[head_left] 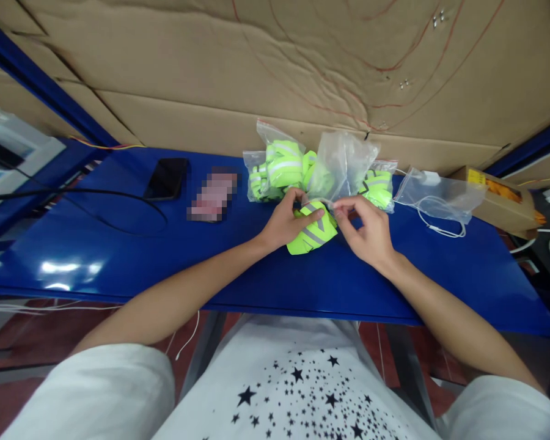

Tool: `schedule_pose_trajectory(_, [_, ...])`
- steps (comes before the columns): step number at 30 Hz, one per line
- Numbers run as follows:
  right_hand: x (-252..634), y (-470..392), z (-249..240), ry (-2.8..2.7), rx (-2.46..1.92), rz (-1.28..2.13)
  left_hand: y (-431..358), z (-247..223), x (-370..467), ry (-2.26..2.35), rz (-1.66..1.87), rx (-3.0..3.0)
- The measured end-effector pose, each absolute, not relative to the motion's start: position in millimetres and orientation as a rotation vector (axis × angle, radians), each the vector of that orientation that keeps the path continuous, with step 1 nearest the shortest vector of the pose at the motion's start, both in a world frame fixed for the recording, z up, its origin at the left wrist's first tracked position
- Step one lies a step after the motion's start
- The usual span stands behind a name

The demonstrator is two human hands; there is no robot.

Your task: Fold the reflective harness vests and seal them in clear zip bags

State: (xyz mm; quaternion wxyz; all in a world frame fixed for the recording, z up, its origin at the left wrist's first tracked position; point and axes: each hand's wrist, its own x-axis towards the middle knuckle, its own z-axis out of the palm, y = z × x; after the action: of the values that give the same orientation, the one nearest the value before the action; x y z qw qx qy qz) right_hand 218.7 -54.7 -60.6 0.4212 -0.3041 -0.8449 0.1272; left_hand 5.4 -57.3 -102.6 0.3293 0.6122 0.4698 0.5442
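A folded neon-yellow reflective vest [312,235] with grey stripes is between my hands, low over the blue table. My left hand [286,221] grips it from the left, thumb laid across its top. A clear zip bag [346,162] stands up just beyond the vest, its opening facing me. With thumb and forefinger pinched, my right hand [365,232] holds the bag's edge at the vest's right side. Whether the vest's far end is inside the bag is hard to see. Bagged yellow vests [284,164] sit behind my left hand, and another bagged vest [378,186] lies behind my right.
An unfilled clear bag [440,195] lies over a white cable [444,232] on the right. Beyond it stands a cardboard box [508,208] with orange contents. A black phone [166,178] and a blurred-out pink item [214,195] rest on the left. Cardboard [256,67] backs the table.
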Motion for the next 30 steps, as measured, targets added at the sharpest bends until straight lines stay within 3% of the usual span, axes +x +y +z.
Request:
schedule_pose_trajectory(4, [222,-52,-60,-2.319,-0.761,-0.043,-54,-106,4,1.231,1.414,1.579])
schedule_pose_trajectory(9, [234,-29,-58,-2.034,-1.122,0.186,-65,-97,7,1.263,1.376,1.624])
schedule_pose_trajectory(16, [270,-13,-32,-2.075,-1.441,-0.127,-81,-82,11,1.076,1.557,1.923])
schedule_pose_trajectory(18, [266,-22,-30,-2.164,-1.258,0.128,-83,-77,9,1.098,1.628,1.964])
schedule_pose_trajectory(23, [221,-61,-50,-1.969,-0.885,1.13,-91,-64,9,1.132,1.68,2.051])
schedule_pose_trajectory(30, [193,-78,-64,-1.7,-0.985,1.17,-92,-69,16,1.301,1.668,1.906])
